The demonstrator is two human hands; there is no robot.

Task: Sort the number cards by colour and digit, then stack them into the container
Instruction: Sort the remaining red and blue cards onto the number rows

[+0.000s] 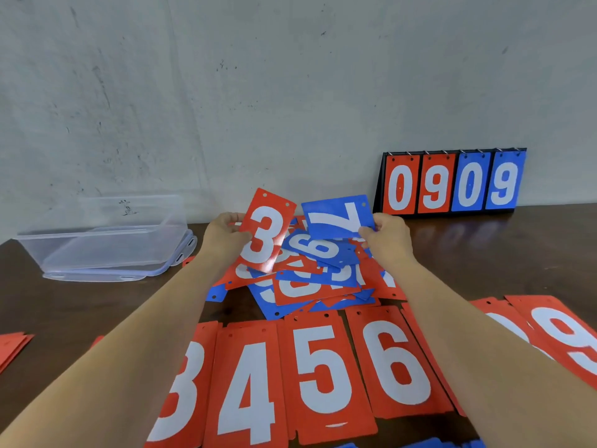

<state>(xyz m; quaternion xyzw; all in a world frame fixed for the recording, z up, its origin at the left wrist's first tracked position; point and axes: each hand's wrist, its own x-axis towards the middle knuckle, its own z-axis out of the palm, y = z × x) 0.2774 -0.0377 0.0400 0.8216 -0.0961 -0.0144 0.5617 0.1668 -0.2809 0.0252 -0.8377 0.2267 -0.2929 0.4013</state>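
Observation:
My left hand [224, 232] grips a red card with a white 3 [266, 232], held up and tilted above the pile. With my right hand [386, 236] I pinch a blue 7 card [336, 216] by its right edge, turned sideways. Under both lies a loose heap of mixed red and blue cards [310, 279]. Along the near edge, red cards lie in a row: a 3 [181, 392], a 4 [248, 383], a 5 [323, 373], a 6 [397, 363]. At the right, red 9 cards [562, 334] overlap. The clear plastic container [106, 234] stands at the back left on its lid.
A flip scoreboard [452, 182] reading 0909 stands against the wall at the back right. A few red cards [13, 347] lie at the left edge. Blue card edges [429, 444] show at the bottom. The wooden table [484, 253] shows bare at the right.

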